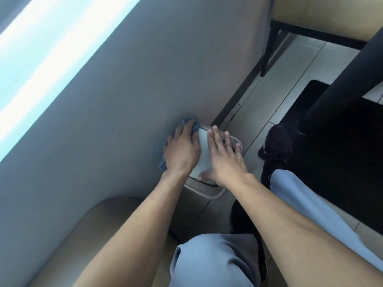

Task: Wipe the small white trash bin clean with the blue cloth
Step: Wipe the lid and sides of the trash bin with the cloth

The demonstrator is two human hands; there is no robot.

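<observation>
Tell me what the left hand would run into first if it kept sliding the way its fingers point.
Probably the wall: the left hand, pressing the blue cloth at the bin's edge, points up along it; depth is unclear.

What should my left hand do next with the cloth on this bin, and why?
Probably slide the left hand with the blue cloth across the lid toward the right hand. The cloth sits at the wall-side edge of the white bin, and the middle of the lid lies bare between both hands.

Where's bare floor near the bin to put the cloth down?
Bare tile lies beyond the bin, between the wall's dark skirting and the black mat. Crowded: left hand presses the blue cloth wall-side; right hand and shoes fill the other side.
</observation>
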